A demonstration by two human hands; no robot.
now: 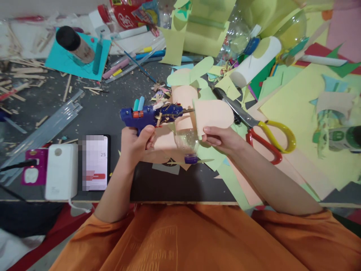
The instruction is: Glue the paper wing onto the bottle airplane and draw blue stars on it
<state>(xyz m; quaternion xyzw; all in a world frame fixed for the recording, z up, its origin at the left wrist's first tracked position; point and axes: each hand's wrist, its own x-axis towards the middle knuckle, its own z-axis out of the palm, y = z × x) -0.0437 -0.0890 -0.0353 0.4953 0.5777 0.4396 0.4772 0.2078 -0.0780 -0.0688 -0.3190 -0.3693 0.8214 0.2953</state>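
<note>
My left hand [135,141] is closed round the handle of a blue glue gun [153,114], whose nozzle points right and touches the left edge of a peach paper cut-out [213,113]. My right hand [221,137] pinches that cut-out at its lower edge and holds it against an upside-down clear plastic bottle top with a blue cap [187,145]. Both hands hover over the dark table [107,109], just in front of my orange shirt.
Red and yellow scissors [262,130] lie right of my right hand. A phone [96,162] and a white power bank [60,171] sit at the near left edge. Glue sticks [50,124], wood splinters, pens, coloured paper sheets [296,109] and a white roll [255,62] crowd the table.
</note>
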